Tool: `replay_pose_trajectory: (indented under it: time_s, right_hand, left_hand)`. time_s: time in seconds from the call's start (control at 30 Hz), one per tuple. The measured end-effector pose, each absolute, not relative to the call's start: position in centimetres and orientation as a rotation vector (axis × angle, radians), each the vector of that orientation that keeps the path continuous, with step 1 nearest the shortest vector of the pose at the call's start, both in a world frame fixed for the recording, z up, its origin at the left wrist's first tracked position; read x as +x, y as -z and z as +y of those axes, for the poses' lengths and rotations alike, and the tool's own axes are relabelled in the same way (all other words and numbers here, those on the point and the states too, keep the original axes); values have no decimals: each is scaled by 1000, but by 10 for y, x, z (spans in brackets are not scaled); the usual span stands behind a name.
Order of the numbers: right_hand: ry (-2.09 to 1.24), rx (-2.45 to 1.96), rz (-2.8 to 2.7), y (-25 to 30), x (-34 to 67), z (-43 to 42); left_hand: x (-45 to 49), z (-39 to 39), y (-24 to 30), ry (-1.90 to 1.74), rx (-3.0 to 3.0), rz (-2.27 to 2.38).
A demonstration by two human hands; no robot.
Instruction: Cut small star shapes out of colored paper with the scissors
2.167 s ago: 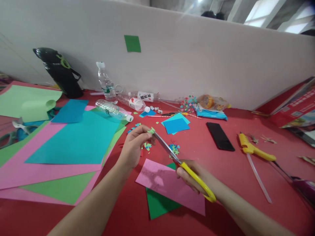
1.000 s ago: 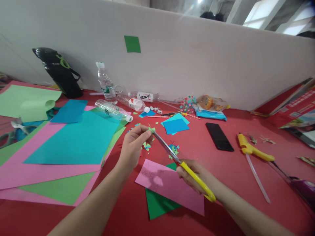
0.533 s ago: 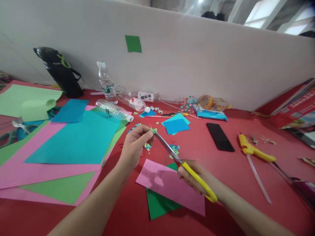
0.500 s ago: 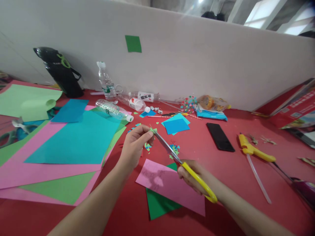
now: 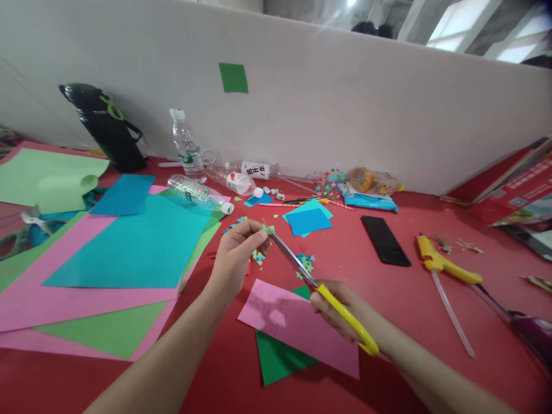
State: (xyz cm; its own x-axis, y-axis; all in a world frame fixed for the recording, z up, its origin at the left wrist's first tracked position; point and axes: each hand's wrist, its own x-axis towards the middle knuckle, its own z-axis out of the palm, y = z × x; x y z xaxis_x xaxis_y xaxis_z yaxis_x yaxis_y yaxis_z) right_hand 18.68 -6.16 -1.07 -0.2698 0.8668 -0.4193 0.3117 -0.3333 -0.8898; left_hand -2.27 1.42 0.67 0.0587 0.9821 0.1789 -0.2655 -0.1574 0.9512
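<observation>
Between the thumb and forefinger of my left hand (image 5: 236,250) is a small light-green piece of paper (image 5: 269,229). My right hand (image 5: 338,307) is closed round the yellow handles of a pair of scissors (image 5: 297,264). The blade tips are at the green piece, close to my left fingertips. Below my hands lies a pink sheet (image 5: 297,328) with faint drawn lines, on top of a dark green sheet (image 5: 280,362). Small cut paper stars (image 5: 306,262) are heaped behind the scissors, and more green and blue scraps lie behind my left fingers.
Large coloured sheets (image 5: 129,247) cover the left side. Several plastic bottles (image 5: 200,192) and a black flask (image 5: 106,126) stand or lie along the wall. Blue paper squares (image 5: 309,221), a phone (image 5: 386,240), and a yellow glue gun (image 5: 448,264) with a glue stick are to the right.
Almost nothing differs. Both hands stay in place, and the scissor handles have shifted very slightly left.
</observation>
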Motion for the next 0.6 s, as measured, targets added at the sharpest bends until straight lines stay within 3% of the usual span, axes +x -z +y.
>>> replay_pose_trajectory:
  time_s: [0.37, 0.6]
  right_hand:
    - [-1808, -1419, -1343, 26, 192, -57]
    - [-1677, -1501, -1446, 21, 187, -60]
  left_hand:
    - [-25, 15, -5, -1395, 1200, 883]
    - [-20, 12, -9, -1405, 1194, 897]
